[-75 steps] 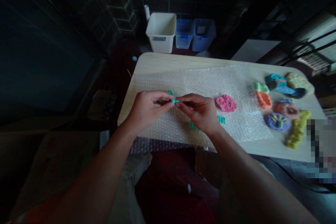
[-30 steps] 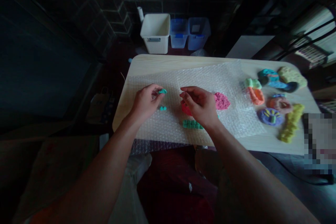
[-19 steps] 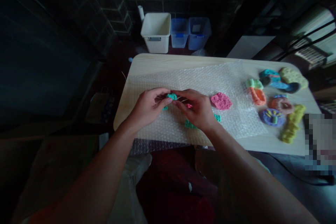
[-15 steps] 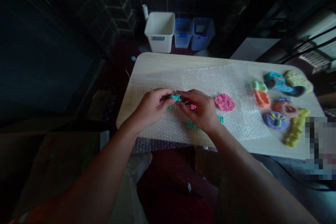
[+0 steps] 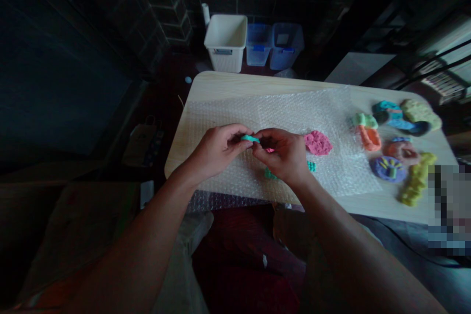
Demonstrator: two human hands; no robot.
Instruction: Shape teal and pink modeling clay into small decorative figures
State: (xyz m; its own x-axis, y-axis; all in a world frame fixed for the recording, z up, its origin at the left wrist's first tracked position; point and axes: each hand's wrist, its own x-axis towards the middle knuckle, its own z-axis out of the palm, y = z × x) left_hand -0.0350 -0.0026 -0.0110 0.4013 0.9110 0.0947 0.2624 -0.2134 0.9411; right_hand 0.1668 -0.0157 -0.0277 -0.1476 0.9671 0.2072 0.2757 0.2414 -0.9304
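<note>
We see that the small green piece (image 5: 249, 138), in the middle of the frame, has changed its look since half a second ago: then it showed as a rounded lump, and now it shows as a narrow strip lying across the fingertips. We judge that it was turned on its edge or pressed flatter, but we cannot tell which; in both cases the handling seems to be in progress. The left hand (image 5: 217, 149) pinches this piece between thumb and fingers, and the right hand (image 5: 285, 154) brings its bent fingertips to the other end, where it seems to pinch too. The piece looks bright green, smooth and soft, and it is held above the bubble wrap (image 5: 228, 112), which covers much of the table (image 5: 217, 81). Below the right hand, we see part of a green knobbly strip (image 5: 270, 173), and to the right of it a green beaded bit (image 5: 311, 166). A crumpled pink piece (image 5: 318, 143) rests right of centre, and a purple disc (image 5: 388, 169) stays farther right.
</note>
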